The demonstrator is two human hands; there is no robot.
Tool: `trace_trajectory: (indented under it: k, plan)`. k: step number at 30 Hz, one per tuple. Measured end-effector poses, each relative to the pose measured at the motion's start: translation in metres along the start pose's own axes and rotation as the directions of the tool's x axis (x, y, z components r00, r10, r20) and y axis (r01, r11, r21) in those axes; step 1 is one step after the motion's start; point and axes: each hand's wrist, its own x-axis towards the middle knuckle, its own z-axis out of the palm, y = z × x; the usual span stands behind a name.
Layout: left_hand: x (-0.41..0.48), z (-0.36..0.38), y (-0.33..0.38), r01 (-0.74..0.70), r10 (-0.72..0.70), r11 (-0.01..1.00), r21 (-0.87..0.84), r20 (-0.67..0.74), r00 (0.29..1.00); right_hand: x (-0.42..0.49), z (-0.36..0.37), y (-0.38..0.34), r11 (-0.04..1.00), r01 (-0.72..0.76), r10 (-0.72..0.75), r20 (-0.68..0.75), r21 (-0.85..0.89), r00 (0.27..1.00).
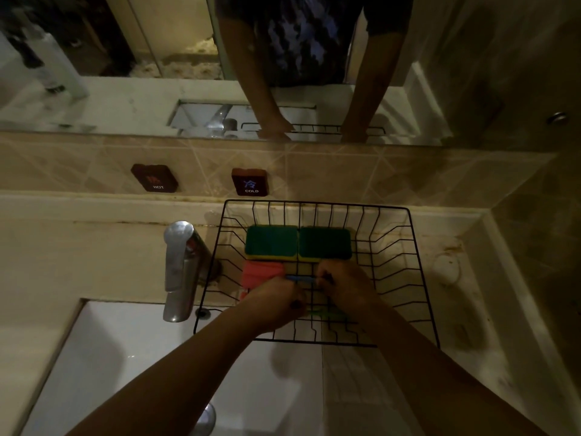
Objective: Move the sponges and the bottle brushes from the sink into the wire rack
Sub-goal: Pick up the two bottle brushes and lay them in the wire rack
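A black wire rack (418, 272) stands on the counter to the right of the tap. Two green-topped yellow sponges (272, 242) (325, 243) lie side by side at its back, and a pink sponge (262, 273) lies in front of the left one. Both hands are inside the rack. My right hand (345, 286) pinches a thin blue brush handle (300, 278) that runs left toward my left hand (276, 302), whose fingers are curled; what they grip is hidden. A green brush handle (327, 314) lies on the rack floor below my hands.
A chrome tap (180, 269) stands left of the rack, over the white sink (125, 366). Hot and cold signs (250, 182) sit on the tiled back wall below a mirror. The counter ends at a tiled wall on the right.
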Motion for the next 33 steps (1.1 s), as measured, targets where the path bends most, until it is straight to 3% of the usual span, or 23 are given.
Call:
trace_trajectory:
  k: [33]
  plan:
    - [-0.010,-0.013,0.012,-0.051,0.051,0.999,0.000,-0.039,0.998,-0.003,-0.008,-0.006,0.999,-0.029,0.030,0.037,-0.035,0.999]
